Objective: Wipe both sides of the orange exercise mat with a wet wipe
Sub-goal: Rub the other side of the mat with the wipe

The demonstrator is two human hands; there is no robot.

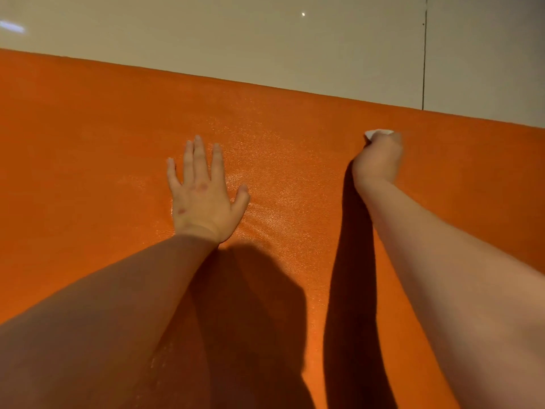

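Observation:
The orange exercise mat (88,137) lies flat on the floor and fills most of the view. My left hand (203,193) rests palm down on it near the middle, fingers straight and spread. Farther right, near the mat's far edge, my right hand (379,160) presses down on the mat with its fingers curled round a white wet wipe (379,133). Only a small white corner of the wipe shows beyond the fingers. A damp sheen marks the mat between the two hands.
Glossy pale floor tiles (265,39) lie beyond the mat's far edge, with a dark grout line (424,54) at the right. Shadows of my arms fall on the near part of the mat.

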